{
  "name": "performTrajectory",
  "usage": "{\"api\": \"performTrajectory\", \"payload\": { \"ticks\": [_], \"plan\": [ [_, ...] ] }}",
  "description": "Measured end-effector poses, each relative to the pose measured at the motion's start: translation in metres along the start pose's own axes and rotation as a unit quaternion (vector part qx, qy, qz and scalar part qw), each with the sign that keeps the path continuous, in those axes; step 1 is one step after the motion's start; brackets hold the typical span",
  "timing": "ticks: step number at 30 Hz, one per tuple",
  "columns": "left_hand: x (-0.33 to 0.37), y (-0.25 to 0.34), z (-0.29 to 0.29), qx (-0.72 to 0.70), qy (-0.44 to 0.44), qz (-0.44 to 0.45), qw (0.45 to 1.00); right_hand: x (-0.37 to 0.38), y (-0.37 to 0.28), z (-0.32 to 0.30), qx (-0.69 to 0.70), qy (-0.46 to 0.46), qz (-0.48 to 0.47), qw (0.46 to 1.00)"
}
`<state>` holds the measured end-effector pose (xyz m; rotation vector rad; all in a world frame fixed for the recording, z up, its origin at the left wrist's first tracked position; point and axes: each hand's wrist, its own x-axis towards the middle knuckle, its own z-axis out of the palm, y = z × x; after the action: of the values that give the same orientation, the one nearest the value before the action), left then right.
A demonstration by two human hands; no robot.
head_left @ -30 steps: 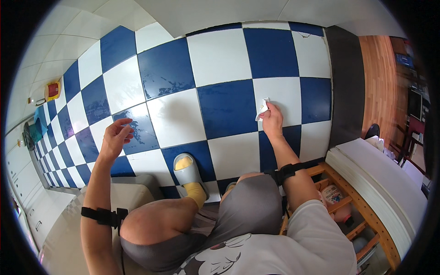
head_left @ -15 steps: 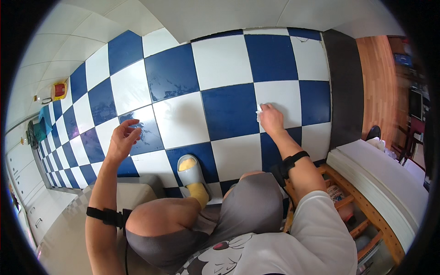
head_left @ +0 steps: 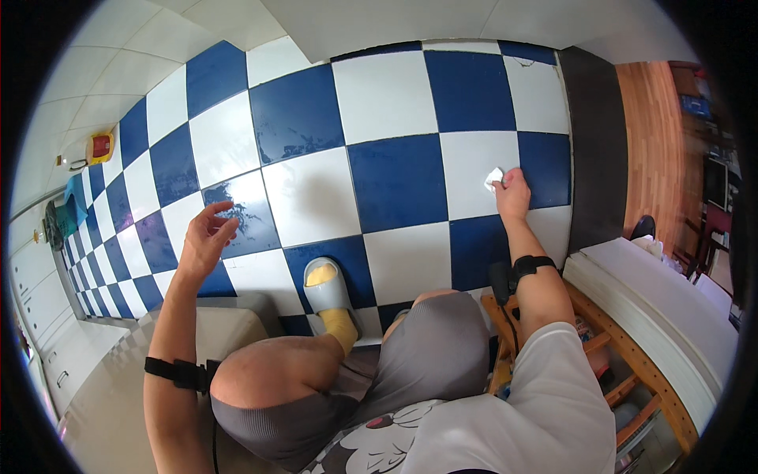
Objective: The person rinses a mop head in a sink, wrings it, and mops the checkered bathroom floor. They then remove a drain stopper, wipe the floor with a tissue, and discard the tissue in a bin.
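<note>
My right hand pinches a small crumpled white wipe, a tissue or thin cloth. Both are over a white floor tile, close to the blue tile on its right. Whether the wipe presses on the floor is hard to tell. To the left, my left hand hangs above the tiles, its fingers loosely curved and apart, holding nothing. Near it, wet-looking smears mark a blue tile. Another blue tile farther off has similar streaks.
My foot in a grey slipper and yellow sock rests between my hands. A wooden rack stands at the right, beside a dark threshold strip. At the far left are a red-and-yellow container and a teal item.
My right hand has slid right across the white tile with the wipe, toward the blue tile. My left hand has barely moved.
</note>
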<state>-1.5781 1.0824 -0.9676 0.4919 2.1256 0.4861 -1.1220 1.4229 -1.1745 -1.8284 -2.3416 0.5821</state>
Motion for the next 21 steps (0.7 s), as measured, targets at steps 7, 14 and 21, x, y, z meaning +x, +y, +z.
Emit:
{"api": "performTrajectory", "payload": {
  "ticks": [7,14,21],
  "plan": [
    [-0.001,0.003,0.003,0.022,0.001,0.009,1.000,-0.017,-0.043,0.031,0.030,0.108,-0.086,0.990],
    [-0.003,0.007,0.006,0.049,-0.009,0.014,0.999,-0.004,-0.072,0.022,0.061,-0.020,-0.091,0.994],
    [-0.006,0.013,0.002,0.083,-0.004,0.023,0.996,-0.011,-0.114,0.048,0.116,-0.225,-0.366,0.896]
  ]
}}
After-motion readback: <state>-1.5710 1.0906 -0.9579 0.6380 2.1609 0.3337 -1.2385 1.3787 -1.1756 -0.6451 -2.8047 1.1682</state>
